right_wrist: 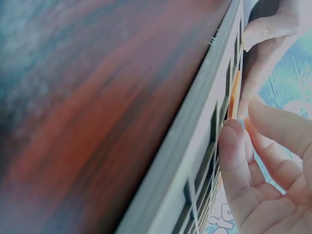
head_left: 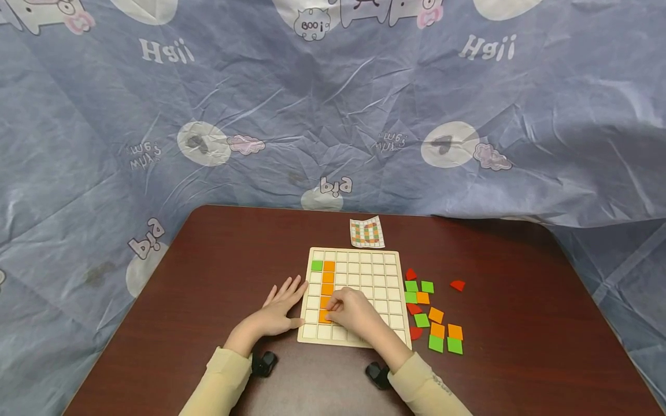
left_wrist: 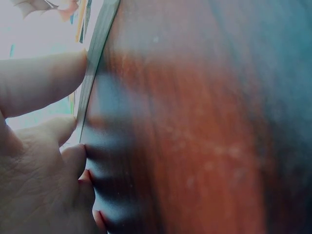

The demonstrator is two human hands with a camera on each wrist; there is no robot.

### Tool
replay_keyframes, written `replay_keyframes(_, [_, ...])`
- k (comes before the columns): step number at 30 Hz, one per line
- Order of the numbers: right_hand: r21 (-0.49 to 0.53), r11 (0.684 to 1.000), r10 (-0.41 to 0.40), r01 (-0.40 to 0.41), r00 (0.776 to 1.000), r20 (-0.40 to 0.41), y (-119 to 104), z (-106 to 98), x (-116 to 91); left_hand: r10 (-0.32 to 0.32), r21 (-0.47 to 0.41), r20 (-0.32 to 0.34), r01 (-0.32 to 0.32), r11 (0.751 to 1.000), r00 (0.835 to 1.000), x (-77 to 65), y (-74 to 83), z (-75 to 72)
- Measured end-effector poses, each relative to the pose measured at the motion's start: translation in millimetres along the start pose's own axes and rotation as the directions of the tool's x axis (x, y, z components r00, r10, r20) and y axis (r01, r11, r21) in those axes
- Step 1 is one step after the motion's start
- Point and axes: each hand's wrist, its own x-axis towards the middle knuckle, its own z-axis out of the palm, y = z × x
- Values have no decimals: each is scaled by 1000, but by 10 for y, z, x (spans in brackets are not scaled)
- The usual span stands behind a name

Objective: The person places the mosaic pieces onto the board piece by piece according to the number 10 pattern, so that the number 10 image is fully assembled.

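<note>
The right hand [head_left: 355, 312] touches a flat, square orange tile [head_left: 324, 316] near the front-left corner of the cream, gridded wooden board [head_left: 366, 269], its grip indeterminable, while the left hand [head_left: 281, 313], released, rests straight-fingered against the left edge; uneven fingertip pressure could leave the tile tilted.

creased blue printed cloth [head_left: 333, 104] hanging behind dark reddish-brown table [head_left: 244, 248].

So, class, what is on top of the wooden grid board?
One green square tile and, in the next column, five orange square tiles, the nearest touched by the right hand. That hand covers part of the board; whatever lies there cannot be seen.
</note>
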Motion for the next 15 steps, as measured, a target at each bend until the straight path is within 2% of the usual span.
replay_keyframes(9, [72, 996, 58, -56, 998, -29, 33, -148, -53, -6, 3, -7, 6, 1000, 1000, 3, -5, 14])
replay_keyframes(15, [106, 985, 142, -136, 988, -58, 126, -275, -73, -7, 3, -4, 7, 1000, 1000, -4, -13, 10])
